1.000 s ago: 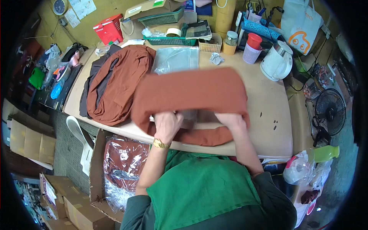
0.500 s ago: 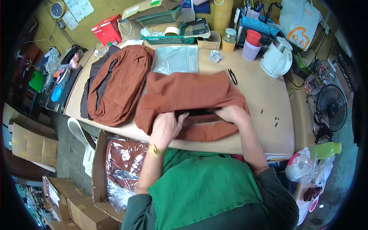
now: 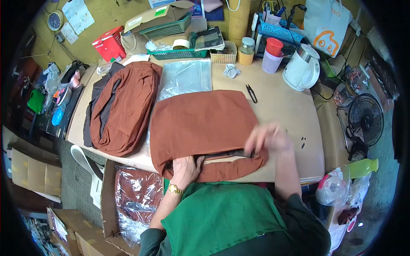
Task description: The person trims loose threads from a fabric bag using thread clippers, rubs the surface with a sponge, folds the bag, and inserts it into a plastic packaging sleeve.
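Note:
A rust-brown fabric bag (image 3: 200,121) lies flat on the table in front of me, its long opening with a dark lining facing my body. My left hand (image 3: 186,170), with a gold watch on the wrist, grips the bag at the left end of this opening; some fingertips are hidden in the fabric. Above the bag's right end is my right hand (image 3: 270,137), blurred, with its fingers apart and nothing visible in them. A second rust-brown bag (image 3: 128,109) with dark fabric beside it lies to the left. Clear plastic sheets (image 3: 185,77) lie behind the nearer bag.
Black thread snips (image 3: 251,94) and a crumpled white scrap (image 3: 231,71) lie on the table (image 3: 294,115). A white kettle (image 3: 301,68), jar (image 3: 246,51) and green basket (image 3: 179,53) stand along the back. Below left, a carton (image 3: 109,200) holds plastic-wrapped brown fabric (image 3: 139,187).
The bag has been flattened and now lies nearer my body. My right hand has come out of the opening and lifted. My left hand has moved slightly nearer, staying at the opening.

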Available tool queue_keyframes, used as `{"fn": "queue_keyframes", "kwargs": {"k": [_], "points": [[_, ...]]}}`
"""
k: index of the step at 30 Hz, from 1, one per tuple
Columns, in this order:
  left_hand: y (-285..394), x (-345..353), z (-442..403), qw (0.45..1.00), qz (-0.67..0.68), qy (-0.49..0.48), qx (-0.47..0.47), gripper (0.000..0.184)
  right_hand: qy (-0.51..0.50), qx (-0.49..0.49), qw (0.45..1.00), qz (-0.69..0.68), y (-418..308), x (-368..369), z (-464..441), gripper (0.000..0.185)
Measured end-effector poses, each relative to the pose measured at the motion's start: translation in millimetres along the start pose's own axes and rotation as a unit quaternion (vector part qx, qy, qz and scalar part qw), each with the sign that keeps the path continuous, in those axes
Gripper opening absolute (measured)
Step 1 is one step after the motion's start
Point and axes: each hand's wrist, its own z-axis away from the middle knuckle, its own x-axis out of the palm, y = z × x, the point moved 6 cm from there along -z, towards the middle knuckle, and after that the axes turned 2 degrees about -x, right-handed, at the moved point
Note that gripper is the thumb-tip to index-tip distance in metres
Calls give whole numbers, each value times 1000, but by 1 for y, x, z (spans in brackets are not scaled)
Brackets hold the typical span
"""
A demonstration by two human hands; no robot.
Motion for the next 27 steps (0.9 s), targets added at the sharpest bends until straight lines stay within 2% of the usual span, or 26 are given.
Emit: {"fn": "queue_keyframes", "kwargs": {"k": [1, 2, 3, 5, 6, 7, 9, 10, 11, 12, 13, 14, 16, 18, 19, 20, 21, 22, 24, 25, 26, 27], "points": [[6, -2, 3, 1000, -6, -3, 21, 48, 127, 13, 985, 116, 4, -62, 16, 30], [11, -1, 6, 999, -12, -7, 41, 52, 251, 58, 906, 336, 10, -105, 26, 35], [11, 4, 8, 999, -1, -17, 34, 52, 357, 100, 762, 531, 13, -137, 38, 42], [14, 6, 7, 999, 7, -11, 42, 49, 303, 255, 538, 744, 54, -184, 45, 52], [17, 7, 10, 999, 14, -7, 48, 46, 300, 259, 539, 743, 67, -202, 44, 52], [20, 6, 11, 999, 16, -14, 43, 46, 262, 216, 473, 813, 75, -211, 39, 52], [18, 19, 9, 980, 24, -194, -45, 39, 220, 176, 407, 869, 76, -208, 24, 54], [19, 21, 11, 978, 25, -203, -46, 39, 324, 123, 512, 786, 50, -194, 14, 43], [26, 13, 7, 991, 60, -120, 0, 35, 419, 63, 597, 681, 25, -180, 9, 33], [32, 4, 1, 994, 95, -31, 45, 32, 420, 64, 597, 681, 11, -161, 8, 33], [37, -4, -3, 992, 105, 11, 72, 30, 407, 60, 717, 562, 10, -138, 12, 24], [38, -5, -7, 992, 105, 10, 72, 30, 383, 54, 817, 427, 11, -109, 14, 19], [38, -8, -15, 992, 111, 15, 61, 29, 146, 89, 931, 322, 22, -13, -2, 21], [44, -20, -25, 990, 112, 38, 77, 27, 28, 158, 879, 448, 56, 26, -4, 12], [45, -26, -28, 992, 77, 57, 86, 26, 30, 158, 879, 449, 67, 21, -3, 12], [46, -33, -27, 992, 42, 77, 95, 26, 144, 201, 775, 582, 77, -6, 4, 13], [40, -32, -26, 998, -6, 19, 60, 28, 250, 234, 637, 691, 75, -26, 12, 15], [40, -34, -26, 998, -6, 23, 59, 28, 249, 231, 636, 693, 77, -31, 11, 15], [40, -37, -24, 999, -2, 17, 51, 25, 327, 103, 525, 779, 57, -26, 7, 23], [47, -41, -24, 993, -48, 37, 98, 24, 293, 236, 576, 726, 71, -35, 8, 24], [46, -46, -24, 993, -49, 38, 96, 24, 291, 235, 577, 726, 68, -35, 5, 24], [40, -41, -23, 995, -56, -65, 57, 26, 248, 286, 576, 724, 65, -33, -3, 25]]}}
